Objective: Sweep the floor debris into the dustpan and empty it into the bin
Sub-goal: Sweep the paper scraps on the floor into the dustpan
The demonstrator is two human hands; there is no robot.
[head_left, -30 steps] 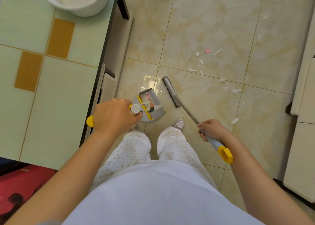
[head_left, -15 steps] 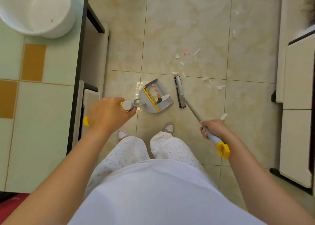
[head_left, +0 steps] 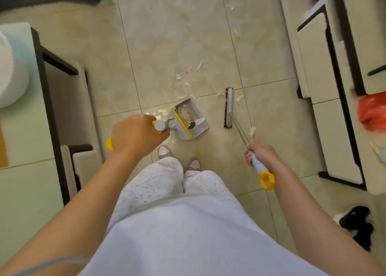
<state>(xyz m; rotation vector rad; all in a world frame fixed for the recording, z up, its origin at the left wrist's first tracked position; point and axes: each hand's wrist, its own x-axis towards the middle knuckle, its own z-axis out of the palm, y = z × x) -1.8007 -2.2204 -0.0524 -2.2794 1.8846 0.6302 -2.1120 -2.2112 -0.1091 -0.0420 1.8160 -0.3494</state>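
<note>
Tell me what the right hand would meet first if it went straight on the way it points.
Likely the grey broom head with dark bristles: the right hand grips the metal handle that leads forward-left down to it. Depth is hard to judge from above.

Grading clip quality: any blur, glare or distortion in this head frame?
Head view: motion blur smears the edges, worst on the red object; wide-angle distortion bows the cabinets; glare patch on the floor beside the dustpan; central paper scraps readable.
</note>
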